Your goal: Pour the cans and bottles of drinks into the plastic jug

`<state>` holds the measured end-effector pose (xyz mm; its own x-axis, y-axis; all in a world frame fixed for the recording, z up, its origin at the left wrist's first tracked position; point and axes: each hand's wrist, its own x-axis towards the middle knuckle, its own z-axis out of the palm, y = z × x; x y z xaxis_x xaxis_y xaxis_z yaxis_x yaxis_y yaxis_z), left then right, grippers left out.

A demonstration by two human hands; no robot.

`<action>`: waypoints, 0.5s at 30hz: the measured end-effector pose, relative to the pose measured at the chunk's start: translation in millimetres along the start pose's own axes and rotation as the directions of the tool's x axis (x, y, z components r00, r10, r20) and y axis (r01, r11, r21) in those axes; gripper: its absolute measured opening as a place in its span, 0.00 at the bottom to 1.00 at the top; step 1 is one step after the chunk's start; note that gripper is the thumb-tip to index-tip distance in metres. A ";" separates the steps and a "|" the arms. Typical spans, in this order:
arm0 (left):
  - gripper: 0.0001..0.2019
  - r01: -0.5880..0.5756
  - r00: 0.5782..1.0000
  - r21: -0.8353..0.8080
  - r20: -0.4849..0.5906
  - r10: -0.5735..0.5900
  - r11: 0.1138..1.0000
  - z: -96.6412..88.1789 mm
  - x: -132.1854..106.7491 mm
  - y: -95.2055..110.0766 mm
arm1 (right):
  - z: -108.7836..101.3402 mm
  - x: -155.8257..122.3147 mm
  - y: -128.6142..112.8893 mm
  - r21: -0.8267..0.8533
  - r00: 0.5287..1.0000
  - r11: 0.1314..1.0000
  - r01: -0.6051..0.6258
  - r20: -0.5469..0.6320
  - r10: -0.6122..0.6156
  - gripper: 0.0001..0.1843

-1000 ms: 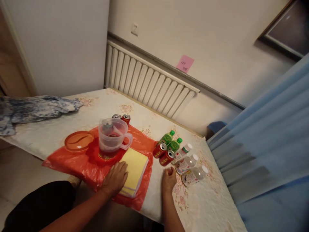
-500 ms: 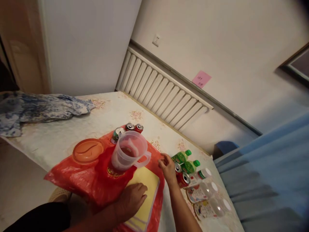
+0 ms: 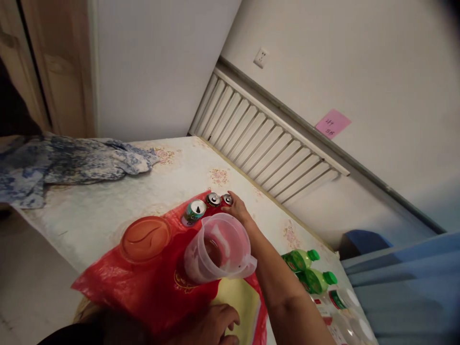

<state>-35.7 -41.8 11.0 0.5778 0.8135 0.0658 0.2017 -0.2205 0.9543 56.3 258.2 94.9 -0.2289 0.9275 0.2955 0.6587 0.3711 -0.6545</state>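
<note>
My right hand (image 3: pixel 240 209) reaches past the jug with its fingers around the top of a small red can (image 3: pixel 227 200). Next to that can stand a dark-topped can (image 3: pixel 213 200) and a green-and-white can (image 3: pixel 194 212), both opened. A clear plastic jug (image 3: pixel 219 247) with a little brown liquid inside stands upright on a red plastic bag (image 3: pixel 143 287). My left hand (image 3: pixel 217 323) lies on a yellow pad (image 3: pixel 240 306), fingers loosely bent and holding nothing. An orange round lid (image 3: pixel 145 238) rests on the bag left of the jug.
Green bottles (image 3: pixel 312 280) and clear bottles (image 3: pixel 345 306) lie at the right side, partly behind my right forearm. A blue-patterned cloth (image 3: pixel 97 160) is at the table's left. A radiator (image 3: pixel 266 136) runs along the wall, and a blue curtain (image 3: pixel 413 282) hangs at right.
My right hand has moved from beside the cans and bottles at right, across behind the jug to the red can. The view has shifted, and my left hand stays on the pad.
</note>
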 end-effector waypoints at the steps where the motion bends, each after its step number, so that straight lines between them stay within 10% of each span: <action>1: 0.15 -0.001 1.000 -0.001 0.014 0.001 1.000 -1.9 -1.0 2.5 | 2.1 0.7 -2.0 0.002 1.000 1.000 -0.018 0.008 0.018 0.39; 8: 0.13 -0.028 1.000 0.019 -0.008 0.028 0.999 -17.7 -13.1 31.6 | -50.6 -38.4 -24.1 -0.033 0.994 0.994 -0.100 -0.044 0.099 0.37; 15: 0.27 -0.143 0.966 -0.138 -0.234 0.108 0.980 0.6 0.0 14.4 | -134.0 -152.3 -53.9 -0.068 0.980 0.979 -0.195 -0.058 0.191 0.40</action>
<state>-32.4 -45.3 24.5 0.3951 0.8881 0.2349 0.0057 -0.2580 0.9661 151.7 90.9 178.4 -0.0569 0.9771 0.2050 0.7376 0.1796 -0.6509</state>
